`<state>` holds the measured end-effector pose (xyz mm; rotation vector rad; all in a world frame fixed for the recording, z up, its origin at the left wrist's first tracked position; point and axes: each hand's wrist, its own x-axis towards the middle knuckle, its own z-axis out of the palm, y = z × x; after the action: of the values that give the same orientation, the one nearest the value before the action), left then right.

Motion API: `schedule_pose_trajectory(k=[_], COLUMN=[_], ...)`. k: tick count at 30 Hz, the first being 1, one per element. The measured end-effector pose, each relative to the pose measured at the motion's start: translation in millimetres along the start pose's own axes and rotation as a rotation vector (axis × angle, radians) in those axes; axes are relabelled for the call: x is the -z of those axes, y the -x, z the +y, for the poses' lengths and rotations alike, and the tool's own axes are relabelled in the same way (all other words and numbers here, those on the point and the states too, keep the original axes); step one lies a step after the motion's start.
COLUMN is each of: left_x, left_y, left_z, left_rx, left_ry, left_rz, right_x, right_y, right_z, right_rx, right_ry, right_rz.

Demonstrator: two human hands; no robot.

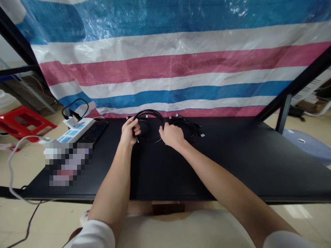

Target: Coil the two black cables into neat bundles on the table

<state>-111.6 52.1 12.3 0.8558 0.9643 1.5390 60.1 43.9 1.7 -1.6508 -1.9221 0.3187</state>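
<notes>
A coiled black cable [151, 112] is held up between both hands over the middle of the black table [165, 172]. My left hand [130, 131] is closed around the left side of the loop, and a connector end [137, 140] shows just below its fingers. Fingers curled, my right hand [172, 134] grips the right side of the same coil. Behind and to the right of that hand lies a second coil of black cable [192, 129], with small pale tags or ends around it. More dark loops show beneath the held coil; which cable they belong to I cannot tell.
At the left stands a white power strip [74, 132] with plugs in it, beside a dark flat device [97, 131]. A white cord [11, 172] hangs over the table's left edge. Striped plastic sheeting [168, 69] closes off the back. A red stool [22, 122] stands beyond.
</notes>
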Motion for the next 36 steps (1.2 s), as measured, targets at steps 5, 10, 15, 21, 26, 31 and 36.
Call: schedule_pose_trajectory(k=[5, 10, 15, 21, 26, 31, 36], left_x=[19.4, 31.2, 22.8, 17.7, 14.4, -3.1, -22.0], left_y=[-10.6, -11.6, -5.7, -2.0, -0.3, 9.2, 22.2], left_z=[0.1, -8.1, -10.1, -12.6, -15.5, -20.1, -29.6], left_rx=[-0.183, -0.334, -0.331, -0.284, -0.294, -0.317, -0.331], left_ry=[-0.624, -1.180, -1.308, -1.250, -1.448, -1.591, -1.675], left_rz=[0.421, 0.527, 0.109, -0.219, -0.227, -0.073, 0.084], right_x=[-14.0, -36.7, -43.9, -23.7, 10.6, 39.0, 43.2], right_y=[-34.6, -52.1, -45.1, -28.6, -18.8, -2.3, 10.0], right_z=[-34.2, -50.9, -56.0, -42.7, -2.4, 57.4, 104.4], right_rx=[-0.127, -0.165, -0.258, -0.226, -0.145, -0.300, -0.384], right_ry=[-0.031, -0.093, -0.096, -0.113, -0.032, 0.065, 0.125], right_rz=[-0.284, -0.336, -0.264, -0.104, 0.128, 0.376, 0.369])
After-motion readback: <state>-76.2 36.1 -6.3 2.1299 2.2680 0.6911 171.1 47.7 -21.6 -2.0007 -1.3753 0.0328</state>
